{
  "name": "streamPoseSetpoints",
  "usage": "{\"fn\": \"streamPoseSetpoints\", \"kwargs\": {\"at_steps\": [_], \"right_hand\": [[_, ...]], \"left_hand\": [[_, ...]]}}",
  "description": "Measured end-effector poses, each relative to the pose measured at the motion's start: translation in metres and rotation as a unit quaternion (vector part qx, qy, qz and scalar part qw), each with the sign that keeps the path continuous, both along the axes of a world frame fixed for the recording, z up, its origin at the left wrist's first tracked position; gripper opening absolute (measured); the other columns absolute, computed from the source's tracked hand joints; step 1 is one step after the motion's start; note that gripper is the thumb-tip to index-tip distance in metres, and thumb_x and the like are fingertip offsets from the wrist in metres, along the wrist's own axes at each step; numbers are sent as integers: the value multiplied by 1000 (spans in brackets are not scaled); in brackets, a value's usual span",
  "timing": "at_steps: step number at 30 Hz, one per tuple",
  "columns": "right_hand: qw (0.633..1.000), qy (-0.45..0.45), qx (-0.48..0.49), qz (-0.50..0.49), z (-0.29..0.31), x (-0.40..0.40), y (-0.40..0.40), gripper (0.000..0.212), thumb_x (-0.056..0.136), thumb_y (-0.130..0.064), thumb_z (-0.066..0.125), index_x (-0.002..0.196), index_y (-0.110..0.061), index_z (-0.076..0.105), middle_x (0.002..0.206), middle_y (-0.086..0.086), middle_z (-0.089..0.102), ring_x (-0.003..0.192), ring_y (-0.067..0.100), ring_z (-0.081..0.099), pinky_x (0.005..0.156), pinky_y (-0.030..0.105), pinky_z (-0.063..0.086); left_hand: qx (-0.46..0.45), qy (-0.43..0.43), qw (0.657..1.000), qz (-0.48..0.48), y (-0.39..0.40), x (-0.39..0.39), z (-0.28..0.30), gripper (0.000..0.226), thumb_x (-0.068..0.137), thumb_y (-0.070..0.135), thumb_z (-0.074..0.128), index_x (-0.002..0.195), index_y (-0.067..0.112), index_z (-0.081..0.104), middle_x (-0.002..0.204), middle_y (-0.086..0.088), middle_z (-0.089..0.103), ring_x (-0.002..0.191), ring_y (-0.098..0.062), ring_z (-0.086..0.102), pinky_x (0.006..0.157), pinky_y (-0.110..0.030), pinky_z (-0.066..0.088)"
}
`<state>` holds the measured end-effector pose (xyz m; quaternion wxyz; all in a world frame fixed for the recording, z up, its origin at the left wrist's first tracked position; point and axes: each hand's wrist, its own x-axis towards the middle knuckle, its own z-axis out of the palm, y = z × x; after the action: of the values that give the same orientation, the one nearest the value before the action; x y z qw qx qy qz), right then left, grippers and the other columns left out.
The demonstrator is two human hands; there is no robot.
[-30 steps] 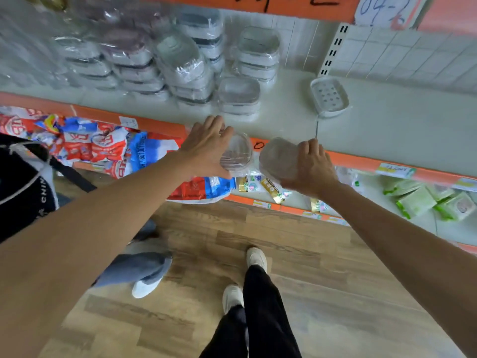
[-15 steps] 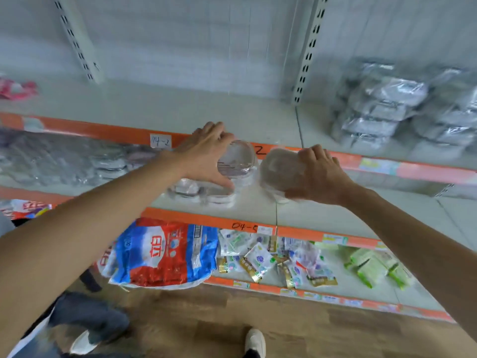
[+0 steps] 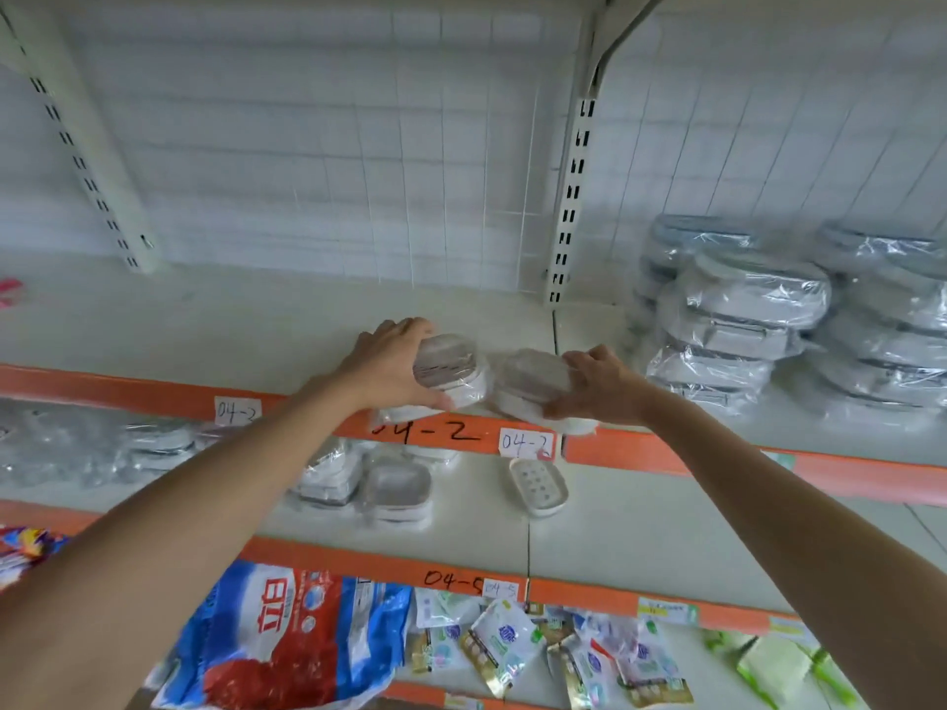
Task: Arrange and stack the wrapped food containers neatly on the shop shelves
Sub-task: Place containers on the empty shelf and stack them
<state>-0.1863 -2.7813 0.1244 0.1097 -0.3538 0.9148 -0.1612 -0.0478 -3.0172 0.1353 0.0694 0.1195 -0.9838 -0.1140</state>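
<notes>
2 hands, left hand (image 3: 394,366) and right hand (image 3: 597,386), each grip 1 wrapped container (image 3: 451,368) above the "04-2" label (image 3: 526,444).

Sitting side by side at the front edge of the upper shelf (image 3: 256,320): two wrapped containers, left container (image 3: 451,368) and right container (image 3: 533,384). Standing to the right: container stacks (image 3: 738,320). Lying below, on the middle shelf (image 3: 666,520): an unwrapped tray (image 3: 538,485).

A shop: tiered shelves (image 3: 640,545) with orange price strips (image 3: 717,461), handwritten labels (image 3: 526,443), packaged goods (image 3: 287,638).
</notes>
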Motion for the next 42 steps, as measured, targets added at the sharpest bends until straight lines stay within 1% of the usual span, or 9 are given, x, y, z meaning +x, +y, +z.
{"fn": "streamPoseSetpoints", "kwargs": {"at_steps": [4,8,13,19,23,27,33,38,42], "right_hand": [[1000,17,12,8,-10,-40,-17,79,73,-50,74,129,-8,39,124,12,29,114,30,38,100,33,36],[999,32,17,3,-8,-71,-35,83,75,-43,74,135,-3,33,133,15,30,125,32,33,105,39,34],[997,37,58,17,-3,-101,-58,82,77,-35,74,140,-4,31,143,14,33,128,34,35,105,39,35],[1000,-1,4,11,-4,-121,-73,82,73,-24,79,139,-6,33,139,13,43,123,30,45,96,30,37],[995,-62,-81,-14,-11,-131,-75,109,68,-16,82,149,-14,9,136,12,49,117,28,52,91,30,41],[972,-124,-190,-68,-23,-131,-70,119,66,-18,85,150,-8,1,156,7,13,139,23,28,106,33,32],[922,-192,-303,-146,-46,-124,-67,120,66,-22,86,150,-20,1,133,-7,50,109,9,50,82,17,41],[916,-175,-318,-173,-49,-125,-69,112,62,-26,88,147,-24,16,113,-17,53,104,7,54,79,16,39],[922,-155,-307,-177,-52,-128,-66,96,60,-27,89,137,-20,30,91,-25,54,80,-10,53,57,1,39]], "left_hand": [[24,-14,999,42,-7,-34,-15,78,64,62,76,119,19,42,120,3,48,115,-22,43,94,-39,36],[60,5,994,86,-12,-58,-26,77,68,56,77,128,22,42,134,-2,40,126,-30,35,100,-43,35],[126,10,988,89,-34,-72,-29,78,67,44,82,134,28,45,129,-13,37,128,-30,31,108,-36,23],[164,111,973,117,-60,-98,-3,80,61,44,87,124,18,44,125,-3,42,122,-22,39,100,-34,37],[168,128,977,43,-51,-129,12,87,59,47,87,125,17,39,121,8,38,118,-13,37,92,-23,32],[163,117,979,-29,-26,-165,12,93,59,51,85,131,17,36,127,6,37,121,-11,34,97,-21,30],[248,65,965,-56,-8,-206,-9,94,64,37,86,143,20,38,137,-4,31,134,-16,31,113,-28,25],[247,83,960,-100,-22,-216,-19,91,63,34,88,141,25,42,133,3,34,130,-11,34,105,-15,23],[236,107,955,-146,-24,-215,-22,89,61,30,89,139,21,46,130,7,36,124,-5,36,98,-4,21]]}}
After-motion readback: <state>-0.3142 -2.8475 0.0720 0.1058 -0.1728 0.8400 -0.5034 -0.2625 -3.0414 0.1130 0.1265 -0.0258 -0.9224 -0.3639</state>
